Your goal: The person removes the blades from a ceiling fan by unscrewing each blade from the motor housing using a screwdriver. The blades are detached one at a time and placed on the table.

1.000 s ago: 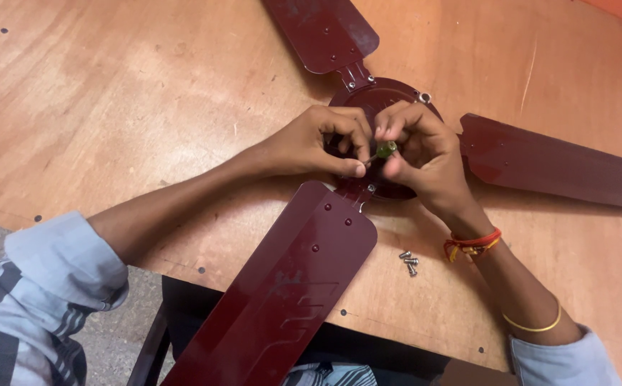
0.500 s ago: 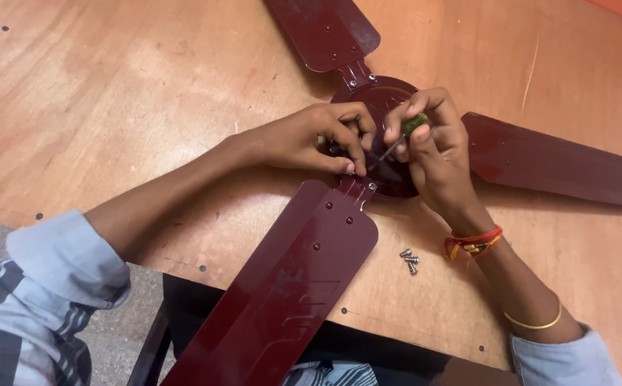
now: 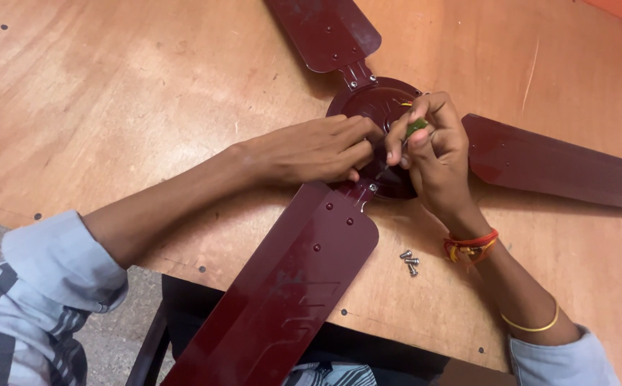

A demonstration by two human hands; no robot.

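Note:
A dark maroon ceiling fan lies flat on a plywood table [image 3: 111, 107], with its round hub [image 3: 375, 107] in the middle and three blades spreading out. My right hand [image 3: 436, 154] grips a green-handled screwdriver [image 3: 415, 128] whose shaft slants down toward the bracket screws of the near blade [image 3: 289, 286]. My left hand [image 3: 318, 150] rests on the hub beside it, fingers curled at the screwdriver tip. What the fingertips pinch is hidden.
Three loose silver screws [image 3: 408, 262] lie on the table below my right wrist. One blade [image 3: 554, 164] runs off to the right, another [image 3: 325, 32] toward the top. The table's front edge [image 3: 411, 336] is near my body, with a dark frame underneath.
My right hand has shifted up and to the right with the screwdriver, tilting its handle away from the hub. My left hand stayed at the hub; the view drifted slightly.

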